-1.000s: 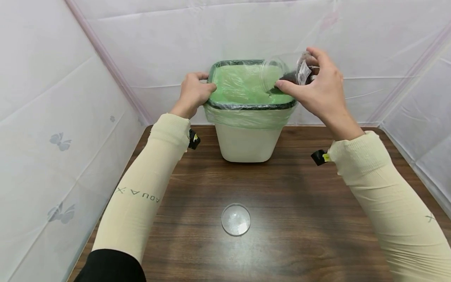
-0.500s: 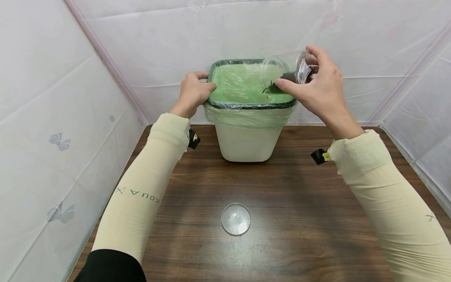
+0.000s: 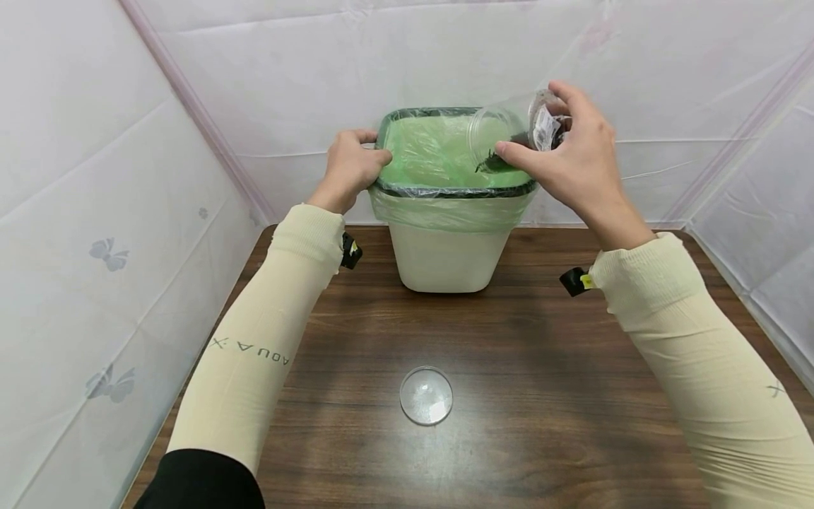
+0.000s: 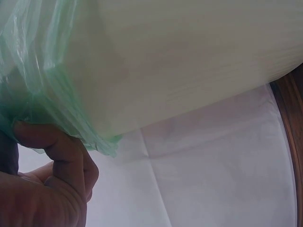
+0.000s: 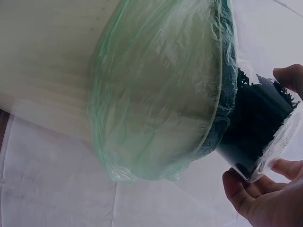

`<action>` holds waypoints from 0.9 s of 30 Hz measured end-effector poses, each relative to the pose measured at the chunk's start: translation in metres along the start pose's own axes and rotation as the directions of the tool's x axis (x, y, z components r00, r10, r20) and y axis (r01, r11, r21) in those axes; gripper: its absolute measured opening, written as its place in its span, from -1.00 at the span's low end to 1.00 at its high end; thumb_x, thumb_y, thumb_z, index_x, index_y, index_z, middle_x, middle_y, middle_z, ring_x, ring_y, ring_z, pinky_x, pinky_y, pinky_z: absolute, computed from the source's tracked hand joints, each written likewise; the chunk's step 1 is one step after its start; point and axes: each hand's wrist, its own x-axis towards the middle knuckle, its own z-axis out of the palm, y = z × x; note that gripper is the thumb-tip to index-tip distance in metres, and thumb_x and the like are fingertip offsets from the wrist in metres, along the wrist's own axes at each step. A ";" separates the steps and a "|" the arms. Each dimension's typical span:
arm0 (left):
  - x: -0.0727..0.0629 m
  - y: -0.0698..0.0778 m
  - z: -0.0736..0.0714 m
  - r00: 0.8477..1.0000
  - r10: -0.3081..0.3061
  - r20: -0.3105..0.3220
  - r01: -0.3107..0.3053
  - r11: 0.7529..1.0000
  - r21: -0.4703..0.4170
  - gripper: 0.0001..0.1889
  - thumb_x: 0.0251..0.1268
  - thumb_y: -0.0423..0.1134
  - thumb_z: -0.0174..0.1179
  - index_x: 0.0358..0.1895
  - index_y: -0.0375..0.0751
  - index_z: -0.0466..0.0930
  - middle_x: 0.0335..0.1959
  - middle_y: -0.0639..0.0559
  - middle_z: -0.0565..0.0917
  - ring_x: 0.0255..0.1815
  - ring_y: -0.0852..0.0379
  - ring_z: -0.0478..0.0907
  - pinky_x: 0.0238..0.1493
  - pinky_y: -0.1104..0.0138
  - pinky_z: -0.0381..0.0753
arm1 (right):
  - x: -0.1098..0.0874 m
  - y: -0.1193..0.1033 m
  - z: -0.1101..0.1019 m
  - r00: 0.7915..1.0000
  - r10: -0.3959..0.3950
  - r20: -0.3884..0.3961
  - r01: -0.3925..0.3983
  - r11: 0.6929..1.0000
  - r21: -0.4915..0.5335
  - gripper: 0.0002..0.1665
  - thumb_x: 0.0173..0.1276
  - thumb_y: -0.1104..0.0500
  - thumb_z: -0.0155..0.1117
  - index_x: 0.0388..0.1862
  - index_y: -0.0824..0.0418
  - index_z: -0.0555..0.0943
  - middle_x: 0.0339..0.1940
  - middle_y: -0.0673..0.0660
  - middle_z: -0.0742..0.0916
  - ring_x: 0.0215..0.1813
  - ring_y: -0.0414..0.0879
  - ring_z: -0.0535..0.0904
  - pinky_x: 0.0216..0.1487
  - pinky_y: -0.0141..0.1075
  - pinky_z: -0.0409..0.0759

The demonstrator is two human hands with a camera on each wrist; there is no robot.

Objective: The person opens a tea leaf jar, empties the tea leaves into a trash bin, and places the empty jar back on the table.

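Observation:
A white trash bin (image 3: pixel 448 261) stands at the back of the table, lined with a green plastic bag (image 3: pixel 445 213) folded over its rim. My left hand (image 3: pixel 350 166) grips the bin's left rim through the bag; in the left wrist view its fingers (image 4: pixel 61 146) curl against the liner. Above the right part of the opening, my right hand (image 3: pixel 588 155) holds a clear plastic jar (image 3: pixel 537 124) near its base, tipped on its side with the mouth toward the bin. Dark loose shreds (image 3: pixel 491 162) lie at the mouth. The right wrist view shows dark contents (image 5: pixel 258 123) filling the jar's lower side.
A round clear lid (image 3: pixel 426 396) lies on the brown wooden table (image 3: pixel 356 438) in front of the bin. White sheeting (image 3: pixel 292 71) hangs close behind and on both sides.
My right hand has tilted the jar slightly further and shifted a little left. Dark shreds have slid toward the mouth and hang at its lip. My left hand stays put.

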 end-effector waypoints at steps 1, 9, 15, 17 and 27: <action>0.000 0.000 0.000 1.000 0.001 0.000 -0.001 1.000 0.002 -0.45 0.42 -0.30 0.17 0.46 -0.10 0.40 0.30 -0.06 0.48 -0.11 0.18 0.58 -0.14 0.38 0.66 | 0.000 0.000 0.000 1.000 -0.002 0.000 0.002 1.000 -0.003 0.15 0.06 -0.23 0.57 0.59 -0.07 0.25 0.41 0.10 0.50 0.23 -0.07 0.45 0.14 -0.24 0.42; 0.000 0.001 0.001 1.000 0.003 -0.003 -0.003 1.000 0.017 -0.44 0.43 -0.28 0.16 0.48 -0.08 0.39 0.35 -0.04 0.45 -0.06 0.18 0.57 -0.11 0.38 0.65 | 0.002 -0.001 0.000 1.000 -0.011 -0.002 0.011 0.999 -0.031 0.14 0.06 -0.25 0.56 0.59 -0.04 0.27 0.38 0.10 0.53 0.17 -0.09 0.44 0.08 -0.27 0.42; 0.000 0.001 0.001 1.000 0.003 -0.005 -0.003 1.000 0.020 -0.44 0.43 -0.27 0.17 0.48 -0.08 0.39 0.36 -0.03 0.44 -0.10 0.20 0.57 -0.11 0.39 0.64 | 0.003 -0.001 0.000 1.000 -0.012 -0.005 0.012 0.999 -0.044 0.13 0.06 -0.25 0.55 0.58 -0.03 0.28 0.38 0.09 0.53 0.18 -0.07 0.44 0.07 -0.27 0.41; 0.001 0.001 0.001 1.000 0.003 -0.006 -0.003 1.000 0.024 -0.43 0.43 -0.27 0.17 0.48 -0.07 0.38 0.37 -0.02 0.43 -0.13 0.22 0.56 -0.13 0.38 0.64 | 0.003 -0.001 0.001 1.000 -0.017 -0.003 0.017 0.999 -0.046 0.13 0.06 -0.25 0.55 0.58 -0.03 0.28 0.38 0.09 0.53 0.19 -0.07 0.44 0.07 -0.27 0.41; 0.000 0.001 0.001 1.000 0.011 -0.009 -0.011 1.000 0.008 -0.45 0.41 -0.29 0.16 0.46 -0.07 0.42 0.28 -0.03 0.49 -0.27 0.25 0.57 -0.24 0.39 0.66 | 0.006 -0.004 0.002 0.999 -0.039 0.007 0.040 0.997 -0.061 0.13 0.05 -0.27 0.55 0.57 -0.01 0.30 0.37 0.09 0.55 0.18 -0.07 0.44 0.12 -0.25 0.36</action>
